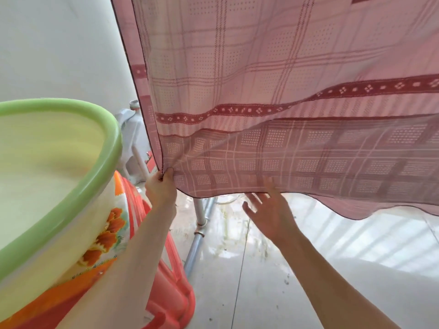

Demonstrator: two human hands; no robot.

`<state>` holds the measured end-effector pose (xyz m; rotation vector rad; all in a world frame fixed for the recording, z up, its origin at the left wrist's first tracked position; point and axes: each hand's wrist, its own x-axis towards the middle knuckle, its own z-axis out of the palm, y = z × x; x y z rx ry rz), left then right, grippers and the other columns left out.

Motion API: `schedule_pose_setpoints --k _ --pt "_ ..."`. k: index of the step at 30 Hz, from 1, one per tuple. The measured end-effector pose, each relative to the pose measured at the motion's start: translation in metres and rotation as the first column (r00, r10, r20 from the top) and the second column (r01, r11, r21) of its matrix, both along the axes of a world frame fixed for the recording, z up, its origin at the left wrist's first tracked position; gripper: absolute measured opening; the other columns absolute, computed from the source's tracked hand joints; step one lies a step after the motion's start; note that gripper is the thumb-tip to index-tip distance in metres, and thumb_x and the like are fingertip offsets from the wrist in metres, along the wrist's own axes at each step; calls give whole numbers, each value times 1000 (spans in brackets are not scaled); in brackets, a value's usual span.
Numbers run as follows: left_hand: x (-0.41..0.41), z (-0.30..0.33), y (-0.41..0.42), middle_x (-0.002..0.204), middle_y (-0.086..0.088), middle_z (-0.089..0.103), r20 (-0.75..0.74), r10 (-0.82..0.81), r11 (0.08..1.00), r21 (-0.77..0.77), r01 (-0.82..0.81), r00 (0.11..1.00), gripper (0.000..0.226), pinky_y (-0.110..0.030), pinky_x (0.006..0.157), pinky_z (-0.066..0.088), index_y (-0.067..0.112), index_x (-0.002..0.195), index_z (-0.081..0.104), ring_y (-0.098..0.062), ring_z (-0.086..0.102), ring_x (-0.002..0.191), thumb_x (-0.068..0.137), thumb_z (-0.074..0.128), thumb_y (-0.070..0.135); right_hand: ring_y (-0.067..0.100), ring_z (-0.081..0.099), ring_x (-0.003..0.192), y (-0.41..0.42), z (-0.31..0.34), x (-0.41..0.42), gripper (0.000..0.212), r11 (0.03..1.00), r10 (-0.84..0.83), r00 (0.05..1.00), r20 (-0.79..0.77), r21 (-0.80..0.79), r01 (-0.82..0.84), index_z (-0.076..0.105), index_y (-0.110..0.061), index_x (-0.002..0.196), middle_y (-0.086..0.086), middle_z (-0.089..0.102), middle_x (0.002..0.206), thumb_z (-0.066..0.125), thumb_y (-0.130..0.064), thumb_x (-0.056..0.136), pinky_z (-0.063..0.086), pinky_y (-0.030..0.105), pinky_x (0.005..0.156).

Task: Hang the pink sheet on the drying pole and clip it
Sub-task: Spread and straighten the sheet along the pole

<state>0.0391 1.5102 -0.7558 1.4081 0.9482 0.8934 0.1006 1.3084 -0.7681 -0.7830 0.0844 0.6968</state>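
The pink sheet (273, 96) hangs as a broad curtain across the upper part of the view, its top and the drying pole it should rest on both out of sight above. Its lower hem runs long from the corner on the basin side away toward the far right, sagging in a loose wave. That corner is the landmark for everything here. The left hand (161, 188) has its grip closed right on the corner, thumb and fingers pinching the dark-edged seam where side edge meets hem. The right hand (270, 210) lies a little along the hem from the corner, just below the edge, fingers spread and holding nothing; its fingertips seem to brush or go behind the thin cloth, though I cannot tell which. So the hem's free length stretches away from the corner on the right hand's side, making that hand the nearer one to take it up and pull the sheet flat. The green-rimmed basin (59, 148) sits close on the other side of the corner, atop an orange stool (171, 293). No clip is visible.
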Motion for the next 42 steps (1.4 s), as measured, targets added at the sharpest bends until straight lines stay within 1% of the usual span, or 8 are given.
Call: schedule_pose_setpoints --k 5,8,14,17,24,29,38,42 --pt "17 -2 19 105 -35 60 -18 39 999 -5 -39 999 30 -41 74 47 -9 98 61 -35 60 85 87 51 17 14 55 89 -62 18 35 22 948 -278 960 -29 151 279 59 -19 92 -4 60 86 62 -37 81 43 31 82" --pt "20 -6 29 91 -28 61 -6 21 998 -51 -21 1000 38 -46 79 50 -1 93 62 -30 57 84 77 49 30 10 55 83 -75 16 43 16 917 -374 927 -22 140 374 63 -21 88 -8 63 81 67 -29 75 43 26 74" --pt "23 1 34 49 2 50 134 41 978 -208 -12 990 26 -19 38 39 13 65 47 -13 46 50 90 47 5 10 55 95 -60 -16 41 10 921 -386 921 -42 -64 383 62 -21 94 -9 62 93 59 -29 89 41 26 73" --pt "24 -2 49 72 0 54 187 49 950 -312 12 981 15 -27 56 44 14 79 51 -22 53 76 93 45 11 14 53 106 -53 -26 41 10 915 -396 918 -31 -103 391 62 -21 96 -8 62 101 57 -27 90 41 30 83" --pt "22 -13 51 81 2 60 343 168 904 -428 -5 924 15 -31 70 53 17 77 49 -11 62 69 88 56 10 22 37 132 -35 -28 50 17 916 -388 911 -136 50 398 58 -22 107 -2 49 134 57 -24 91 40 35 96" --pt "27 -15 43 78 2 59 386 217 877 -481 -5 896 15 -26 59 55 15 80 48 -9 60 70 87 59 11 29 12 143 -31 -5 83 67 925 -303 947 -109 203 320 43 -24 134 4 16 155 69 -30 72 23 47 113" --pt "37 -28 54 79 3 58 355 170 905 -425 -3 919 21 -23 53 51 16 79 48 -7 57 68 89 60 31 18 55 112 -34 -13 95 25 885 -388 917 -89 240 398 63 -12 97 1 65 106 66 -17 73 40 36 102" --pt "43 -30 58 82 2 62 331 174 908 -419 -21 927 26 -27 60 53 16 76 52 -10 63 74 82 67 36 15 63 88 -44 -32 85 5 883 -470 883 8 -21 470 64 -8 83 0 69 81 62 -11 86 47 31 88"
